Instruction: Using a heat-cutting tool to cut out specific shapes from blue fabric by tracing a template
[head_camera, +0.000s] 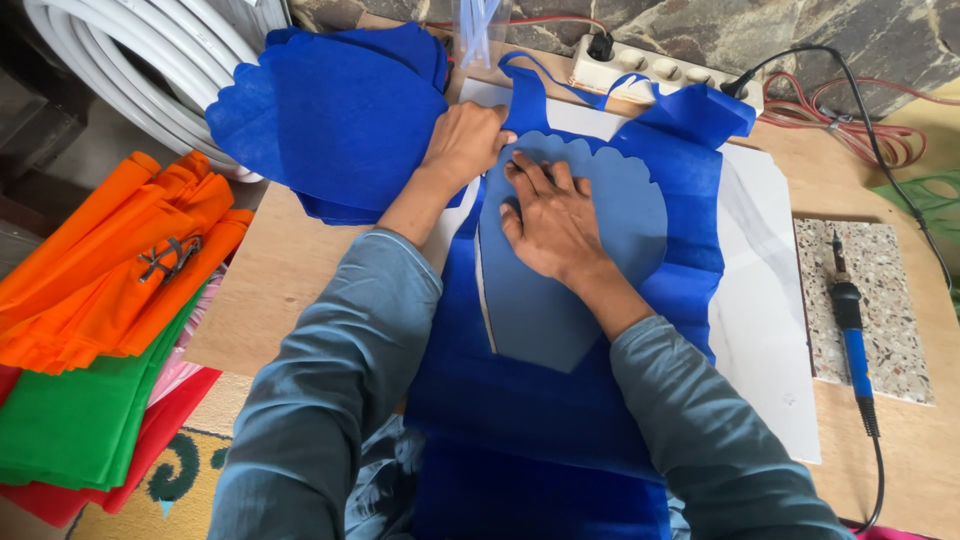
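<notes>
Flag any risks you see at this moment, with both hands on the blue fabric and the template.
The right hand alone presses the grey scalloped template flat; the template might slip on the blue fabric while the left hand works at its upper edge. The blue-handled soldering-type tool lies on the speckled slab with its cord trailing off the table; a sleeve might snag the cord.

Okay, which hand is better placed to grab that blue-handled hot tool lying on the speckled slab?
Probably the right hand. It presses flat on the grey template over the blue fabric, on the same side as the tool. The left hand grips fabric at the far side and would have to cross over.
</notes>
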